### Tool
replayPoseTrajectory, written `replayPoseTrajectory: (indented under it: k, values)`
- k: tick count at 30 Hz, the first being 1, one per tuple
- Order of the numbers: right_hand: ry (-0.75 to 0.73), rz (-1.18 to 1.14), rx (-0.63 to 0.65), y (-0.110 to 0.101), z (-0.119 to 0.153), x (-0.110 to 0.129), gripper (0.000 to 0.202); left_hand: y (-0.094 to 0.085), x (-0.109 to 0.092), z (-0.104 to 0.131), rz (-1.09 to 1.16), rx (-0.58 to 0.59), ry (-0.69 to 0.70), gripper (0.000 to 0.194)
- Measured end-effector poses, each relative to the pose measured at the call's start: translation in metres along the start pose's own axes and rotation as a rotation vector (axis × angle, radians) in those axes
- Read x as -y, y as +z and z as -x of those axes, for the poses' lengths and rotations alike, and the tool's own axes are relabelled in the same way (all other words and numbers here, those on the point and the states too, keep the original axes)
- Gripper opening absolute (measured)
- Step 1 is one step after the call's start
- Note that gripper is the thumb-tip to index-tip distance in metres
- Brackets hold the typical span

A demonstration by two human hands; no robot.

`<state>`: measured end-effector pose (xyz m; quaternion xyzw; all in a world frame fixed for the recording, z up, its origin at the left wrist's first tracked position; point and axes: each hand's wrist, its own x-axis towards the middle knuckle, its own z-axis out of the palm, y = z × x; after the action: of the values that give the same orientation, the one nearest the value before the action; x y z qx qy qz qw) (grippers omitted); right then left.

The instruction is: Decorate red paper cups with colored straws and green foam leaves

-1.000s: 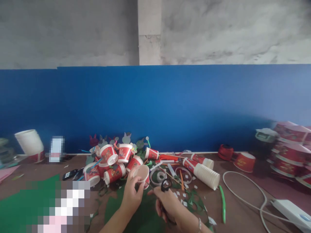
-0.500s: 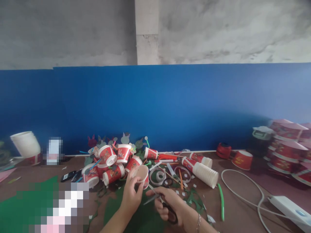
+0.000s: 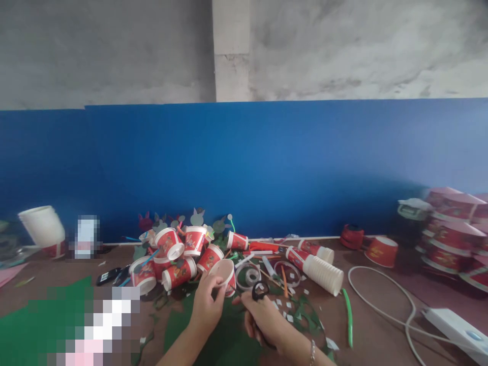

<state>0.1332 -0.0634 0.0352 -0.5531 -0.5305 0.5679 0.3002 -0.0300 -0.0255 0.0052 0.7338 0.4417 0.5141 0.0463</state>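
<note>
My left hand (image 3: 210, 300) grips a red and white paper cup (image 3: 227, 277) by its side, fingers at the rim and thumb in front. The cup's mouth tilts up and toward me. Just right of it, my right hand (image 3: 263, 317) is closed on black-handled scissors (image 3: 260, 291). A black loop rises by the thumb and a dark handle part shows under the palm; the blades are hard to make out. Beneath both hands lies dark green sheet material (image 3: 213, 335). Behind the held cup several decorated red cups (image 3: 179, 274) are piled, some with straws and animal-head cutouts.
A nested row of paper cups (image 3: 322, 274) lies to the right. Rolls of tape (image 3: 251, 277), green scraps (image 3: 307, 315) and white bits surround the right hand. Farther right are a green strip (image 3: 347, 317), a looped cable and a white power strip (image 3: 455, 330). Stacked red items (image 3: 453, 239) stand beyond.
My right hand has turned, and the scissors' blades, plain to see near the cup before, are now largely hidden. The left hand keeps its hold, with the cup shifted slightly right.
</note>
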Motion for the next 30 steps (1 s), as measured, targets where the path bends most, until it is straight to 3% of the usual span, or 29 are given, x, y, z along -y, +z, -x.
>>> replayPoseTrajectory:
  k: [4, 7, 10, 13, 16, 18, 21, 23, 25, 27, 30]
  values:
    - [0.078, -0.191, 0.106, -0.005, -0.003, 0.004, 0.036, 0.001, 0.003, 0.002, -0.008, 0.013, -0.007, 0.014]
    - [0.108, -0.191, 0.139, -0.006, -0.002, 0.005, 0.036, 0.001, 0.003, 0.002, 0.0, 0.035, -0.007, 0.015]
    - [0.0, 0.164, 0.001, -0.004, 0.002, 0.004, 0.038, 0.0, 0.001, 0.001, 0.0, 0.047, -0.01, 0.014]
    - [-0.233, 0.547, -0.156, -0.002, 0.009, -0.002, 0.022, 0.0, -0.002, 0.0, 0.016, 0.048, -0.037, 0.016]
    - [-0.359, 0.678, -0.201, 0.0, 0.012, -0.005, 0.019, 0.001, -0.002, 0.001, 0.051, 0.058, -0.069, 0.018]
    - [-0.222, 0.501, -0.148, 0.001, 0.01, -0.003, 0.022, 0.002, -0.002, 0.002, 0.064, 0.053, -0.091, 0.018]
    - [0.074, 0.11, 0.044, -0.002, 0.004, 0.006, 0.039, 0.003, -0.001, 0.003, 0.068, 0.038, -0.087, 0.018]
    - [0.161, -0.098, 0.171, -0.005, 0.002, 0.011, 0.039, 0.003, -0.001, 0.003, 0.068, 0.033, -0.075, 0.017]
    - [0.181, -0.147, 0.182, -0.006, 0.003, 0.011, 0.037, 0.002, -0.002, 0.002, 0.08, 0.035, -0.074, 0.017]
    - [0.051, 0.113, 0.034, -0.004, 0.006, 0.007, 0.034, 0.002, -0.004, 0.001, 0.094, 0.036, -0.078, 0.017]
    - [-0.286, 0.661, -0.194, 0.001, 0.013, -0.001, 0.022, 0.001, -0.006, 0.001, 0.089, 0.027, -0.089, 0.017]
